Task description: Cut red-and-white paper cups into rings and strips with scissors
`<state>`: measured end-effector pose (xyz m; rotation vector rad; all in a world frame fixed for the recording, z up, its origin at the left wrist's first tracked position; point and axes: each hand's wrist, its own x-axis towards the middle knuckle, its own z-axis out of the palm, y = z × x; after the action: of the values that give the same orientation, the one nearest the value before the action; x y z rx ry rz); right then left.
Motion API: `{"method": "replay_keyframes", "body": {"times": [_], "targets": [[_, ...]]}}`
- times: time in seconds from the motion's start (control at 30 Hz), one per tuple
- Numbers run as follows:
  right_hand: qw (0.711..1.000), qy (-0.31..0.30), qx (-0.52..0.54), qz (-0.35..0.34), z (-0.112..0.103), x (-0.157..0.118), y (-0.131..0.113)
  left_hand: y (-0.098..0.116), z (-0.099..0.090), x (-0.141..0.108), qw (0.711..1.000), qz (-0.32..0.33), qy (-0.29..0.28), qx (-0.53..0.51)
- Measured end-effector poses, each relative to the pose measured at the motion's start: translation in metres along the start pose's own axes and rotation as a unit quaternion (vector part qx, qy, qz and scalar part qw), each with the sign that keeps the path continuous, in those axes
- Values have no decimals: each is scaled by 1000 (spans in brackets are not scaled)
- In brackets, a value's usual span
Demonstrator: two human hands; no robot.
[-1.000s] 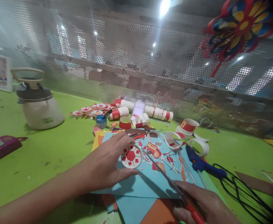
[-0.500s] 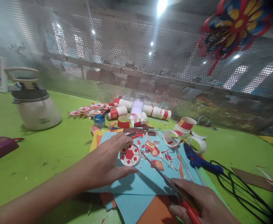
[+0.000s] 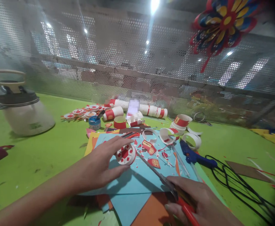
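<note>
My left hand holds a round paper cup base, white with red shapes and thin dark lines, between its fingers and thumb. The disc is tilted so its patterned face and a low rim show. My right hand is closed around the red handle of a pair of scissors. Their long blades point up and left, with the tips close to the disc's right edge. Beneath both hands lies light blue paper, scattered with red and white cup scraps.
Cut cup rings lie behind the paper. A blue glue gun with a black cord rests at the right. Further back are a blue paint jar, patterned discs and a row of paper cups. A large bottle stands at the left.
The whole view has shifted, so everything appears further left. The disc has tilted a little in my left hand, showing more of its side. The scissors remain in my right hand.
</note>
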<state>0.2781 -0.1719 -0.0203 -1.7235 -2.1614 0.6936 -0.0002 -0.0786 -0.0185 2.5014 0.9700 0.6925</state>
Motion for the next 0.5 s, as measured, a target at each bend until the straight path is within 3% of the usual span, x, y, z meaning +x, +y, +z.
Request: {"method": "replay_keyframes", "body": {"times": [0.5], "targets": [[1000, 4, -29, 12, -1, -1, -2, -6, 1, 3, 999, -23, 1, -29]]}}
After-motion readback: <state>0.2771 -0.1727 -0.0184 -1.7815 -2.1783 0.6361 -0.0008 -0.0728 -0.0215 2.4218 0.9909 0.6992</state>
